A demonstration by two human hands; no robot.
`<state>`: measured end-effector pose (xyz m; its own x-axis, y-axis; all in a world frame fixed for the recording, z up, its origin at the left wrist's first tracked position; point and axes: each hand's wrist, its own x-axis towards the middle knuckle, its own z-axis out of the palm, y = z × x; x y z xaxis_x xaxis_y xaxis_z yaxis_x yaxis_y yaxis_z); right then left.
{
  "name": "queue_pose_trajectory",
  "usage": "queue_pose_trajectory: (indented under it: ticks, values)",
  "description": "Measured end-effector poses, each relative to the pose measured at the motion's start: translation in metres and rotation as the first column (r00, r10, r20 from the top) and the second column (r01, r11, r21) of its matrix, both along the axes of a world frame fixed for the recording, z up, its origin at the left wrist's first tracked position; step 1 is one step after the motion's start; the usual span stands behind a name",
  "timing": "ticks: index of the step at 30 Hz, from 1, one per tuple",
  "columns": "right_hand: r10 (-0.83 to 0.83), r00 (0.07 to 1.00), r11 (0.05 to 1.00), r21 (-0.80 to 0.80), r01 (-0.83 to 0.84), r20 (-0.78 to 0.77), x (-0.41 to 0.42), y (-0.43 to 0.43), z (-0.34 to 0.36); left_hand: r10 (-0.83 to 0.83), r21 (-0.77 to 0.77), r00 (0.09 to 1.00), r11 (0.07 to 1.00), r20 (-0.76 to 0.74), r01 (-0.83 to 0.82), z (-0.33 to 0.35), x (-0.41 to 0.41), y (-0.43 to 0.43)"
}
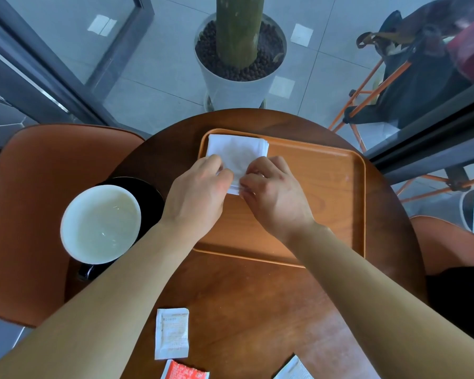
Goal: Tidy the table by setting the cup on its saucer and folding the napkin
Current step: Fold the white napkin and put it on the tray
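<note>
A white napkin (237,151) lies folded in the far left corner of an orange tray (326,203). My left hand (196,195) pinches its near left edge and my right hand (274,195) pinches its near right edge, so the near part of the napkin is hidden under my fingers. At the table's left edge a cup (100,224), white inside and dark outside, stands on a black saucer (148,195). The cup's dark handle points toward me.
The round wooden table (244,305) carries a white sachet (171,333), a torn red packet (184,372) and a white paper (293,369) near its front edge. Orange chairs stand left (39,201) and right. A potted plant (240,67) stands behind the table.
</note>
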<state>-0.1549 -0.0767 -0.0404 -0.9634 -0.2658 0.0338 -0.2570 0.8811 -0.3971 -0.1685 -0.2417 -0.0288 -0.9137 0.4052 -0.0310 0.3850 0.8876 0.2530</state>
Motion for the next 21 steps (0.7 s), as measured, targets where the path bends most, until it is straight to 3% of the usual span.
queue_pose_trajectory:
  ticks: [9,21]
  values:
    - [-0.017,1.0,0.999,-0.033,0.016,-0.024,0.0,0.001,-0.003,0.023,-0.013,1.0,1.0,0.003,-0.023,-0.003,0.004,0.001]
    - [-0.004,1.0,0.999,0.048,0.003,0.008,0.0,-0.003,0.0,0.056,-0.073,0.998,0.996,0.016,-0.055,0.009,0.012,0.014]
